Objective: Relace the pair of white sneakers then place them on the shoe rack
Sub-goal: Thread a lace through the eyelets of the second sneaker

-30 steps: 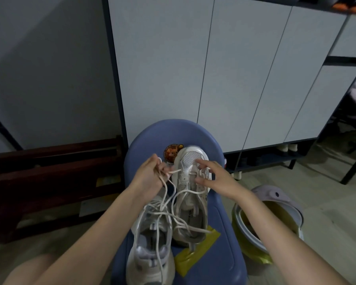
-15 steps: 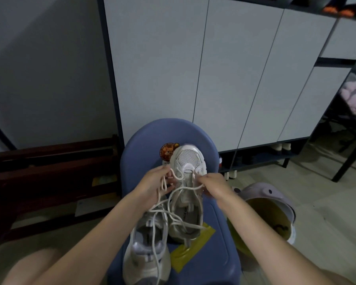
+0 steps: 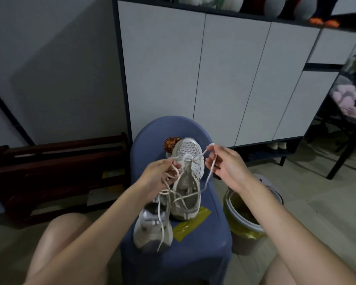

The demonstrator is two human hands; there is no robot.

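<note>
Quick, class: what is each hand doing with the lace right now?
Left hand: fingers curled round a bunch of lace beside the far sneaker.
Right hand: pinching the lace end, pulled out from the toe.

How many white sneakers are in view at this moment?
2. One sneaker lies on the blue chair, toe toward the cabinet, between both hands. The second sneaker lies nearer the camera, to its left, partly under loose laces. None seems hidden.
</note>
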